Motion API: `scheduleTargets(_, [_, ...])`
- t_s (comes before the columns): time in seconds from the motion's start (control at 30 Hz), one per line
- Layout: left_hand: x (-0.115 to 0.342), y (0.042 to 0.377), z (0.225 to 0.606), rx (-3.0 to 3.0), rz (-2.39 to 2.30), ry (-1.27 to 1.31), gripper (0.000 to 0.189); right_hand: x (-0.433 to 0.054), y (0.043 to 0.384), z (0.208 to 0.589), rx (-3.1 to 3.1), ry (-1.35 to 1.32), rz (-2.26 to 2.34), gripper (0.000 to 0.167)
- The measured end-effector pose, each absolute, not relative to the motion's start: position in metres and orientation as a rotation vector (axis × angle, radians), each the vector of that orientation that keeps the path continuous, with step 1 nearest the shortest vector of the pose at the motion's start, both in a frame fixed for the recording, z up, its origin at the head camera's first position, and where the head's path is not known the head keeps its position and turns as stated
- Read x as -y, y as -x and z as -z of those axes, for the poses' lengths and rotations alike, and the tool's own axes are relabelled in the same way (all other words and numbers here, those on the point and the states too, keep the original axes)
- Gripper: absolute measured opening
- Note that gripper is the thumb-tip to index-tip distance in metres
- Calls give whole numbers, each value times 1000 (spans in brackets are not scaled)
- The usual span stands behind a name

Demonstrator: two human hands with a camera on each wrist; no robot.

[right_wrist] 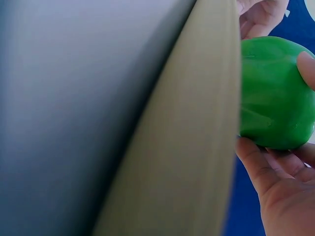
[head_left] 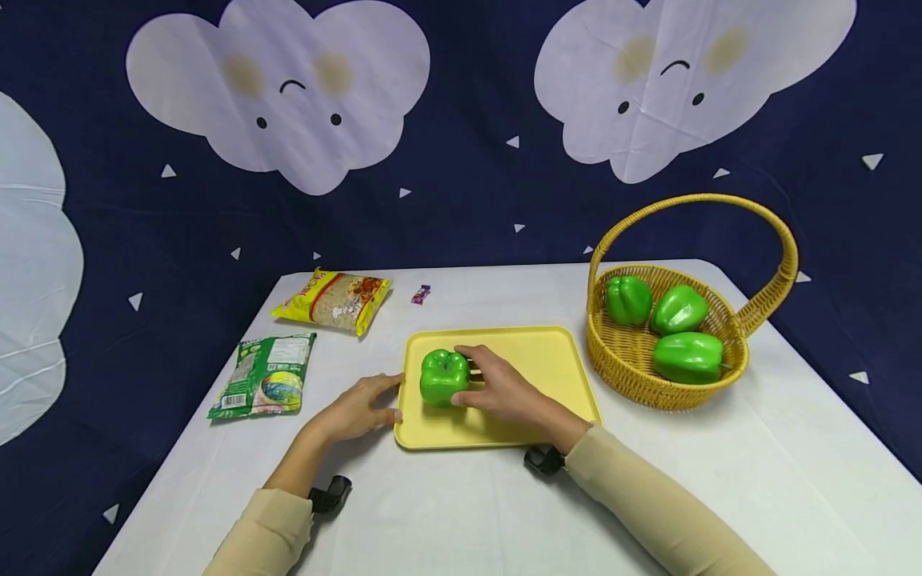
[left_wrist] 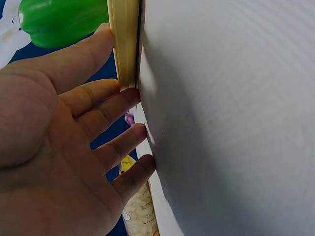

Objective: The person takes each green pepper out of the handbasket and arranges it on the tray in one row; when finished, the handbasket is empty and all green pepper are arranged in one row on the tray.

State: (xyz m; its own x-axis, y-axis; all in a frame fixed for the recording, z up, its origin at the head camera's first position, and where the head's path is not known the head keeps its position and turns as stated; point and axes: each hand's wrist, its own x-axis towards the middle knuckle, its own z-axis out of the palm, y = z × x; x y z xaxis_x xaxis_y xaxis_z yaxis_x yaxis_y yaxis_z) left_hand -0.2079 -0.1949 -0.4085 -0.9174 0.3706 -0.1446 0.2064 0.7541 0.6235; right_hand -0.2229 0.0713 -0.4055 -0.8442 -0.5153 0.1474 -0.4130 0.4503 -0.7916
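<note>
The right hand point(head_left: 500, 388) holds the likely stiff, slick bell pepper point(head_left: 442, 378), best taken round its sides, left hand point(head_left: 358, 410) outspread.

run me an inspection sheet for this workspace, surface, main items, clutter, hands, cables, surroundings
Surface: white tabletop, with a yellow tray lying flat near the middle.
Main items: one green pepper on the tray's left part; three more peppers inside the wicker basket, right of the tray.
Clutter: yellow-and-red bag, green packet and small purple wrapper, all off the tray.
Hands: left hand touches the tray's left edge; right hand holds the pepper between thumb and fingers.
Cables: nothing seen.
Surroundings: dark blue backdrop with pale clouds and small white triangles.
</note>
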Motion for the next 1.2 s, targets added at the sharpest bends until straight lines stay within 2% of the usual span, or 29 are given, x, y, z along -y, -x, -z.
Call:
scheduleTargets(0.67, [197, 208, 408, -2694, -923, -490, 62, -45, 223, 404, -2544, 853, 1248, 76])
scheduleTargets(0.9, [197, 207, 408, -2710, -926, -594, 60, -41, 222, 404, -2537, 856, 1246, 76])
scheduleTargets(1.2, [196, 210, 412, -2680, -970, -588, 51, -36, 221, 404, -2528, 852, 1247, 76])
